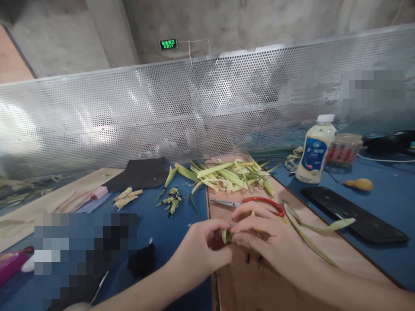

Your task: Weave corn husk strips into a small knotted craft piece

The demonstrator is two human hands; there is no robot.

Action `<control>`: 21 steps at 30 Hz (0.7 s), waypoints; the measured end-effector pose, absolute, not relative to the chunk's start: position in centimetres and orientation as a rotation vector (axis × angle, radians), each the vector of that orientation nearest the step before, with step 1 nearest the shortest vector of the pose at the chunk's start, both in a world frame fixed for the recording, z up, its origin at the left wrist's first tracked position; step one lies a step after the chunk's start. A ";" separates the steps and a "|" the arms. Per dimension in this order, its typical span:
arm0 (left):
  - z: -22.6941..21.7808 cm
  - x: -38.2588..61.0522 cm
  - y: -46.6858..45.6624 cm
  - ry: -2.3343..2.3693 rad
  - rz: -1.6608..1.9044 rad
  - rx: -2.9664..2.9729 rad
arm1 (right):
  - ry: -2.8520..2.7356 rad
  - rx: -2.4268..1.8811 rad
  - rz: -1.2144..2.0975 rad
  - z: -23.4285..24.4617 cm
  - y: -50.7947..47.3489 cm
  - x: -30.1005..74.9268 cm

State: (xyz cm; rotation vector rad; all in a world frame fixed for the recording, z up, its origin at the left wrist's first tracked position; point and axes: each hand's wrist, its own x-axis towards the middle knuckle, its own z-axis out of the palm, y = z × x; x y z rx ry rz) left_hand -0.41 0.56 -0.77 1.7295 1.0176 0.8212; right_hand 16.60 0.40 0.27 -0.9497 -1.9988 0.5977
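Both my hands meet over the near part of a brown board [327, 255]. My left hand [202, 246] and my right hand [259, 235] pinch a small green leaf piece [226, 236] between their fingertips. Long green leaf strips [311, 235] trail from under my right hand to the right across the board. Red-handled scissors [259, 202] lie just beyond my right hand. A heap of green and yellow leaves [230, 175] covers the far end of the board.
A white bottle with a blue label [315, 151] and a clear jar [345, 149] stand at the right. A black phone [355, 214] and a small yellow object [359, 184] lie on the blue table [152, 216]. Leaf scraps [171, 199], a black cloth [141, 172] and a perforated metal screen [194, 108] lie beyond.
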 end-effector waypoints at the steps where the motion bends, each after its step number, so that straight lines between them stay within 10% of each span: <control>1: -0.8 -0.4 0.6 1.004 0.818 1.719 | -1.997 -0.951 0.621 0.4 0.4 16.6; 21: -0.2 -0.4 0.6 0.970 0.854 1.417 | -1.655 -0.882 1.093 -0.2 0.7 16.3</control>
